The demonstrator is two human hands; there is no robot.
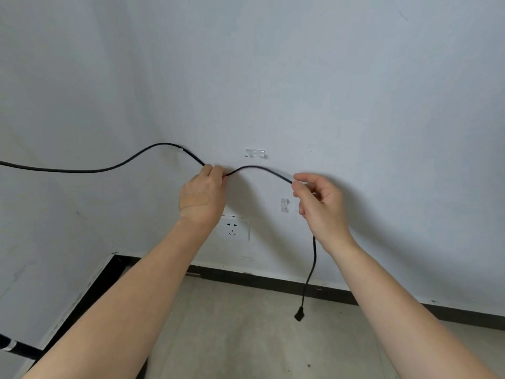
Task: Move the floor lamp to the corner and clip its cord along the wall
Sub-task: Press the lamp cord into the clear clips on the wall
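Note:
A black cord (257,168) runs in from the left edge, rises to a clip near the room corner, then arches between my hands. My left hand (203,195), with a plaster on its back, pinches the cord just below and left of a clear horizontal clip (255,153) on the wall. My right hand (318,199) pinches the cord further right, beside a clear vertical clip (284,205). From that hand the cord hangs down to a black plug (299,315) dangling above the floor. The lamp's dark pole (16,347) shows at the lower left edge.
A white wall socket (235,228) sits on the wall below my left hand. A black skirting board (273,283) runs along the foot of both walls, which meet in a corner at the left. The floor is grey.

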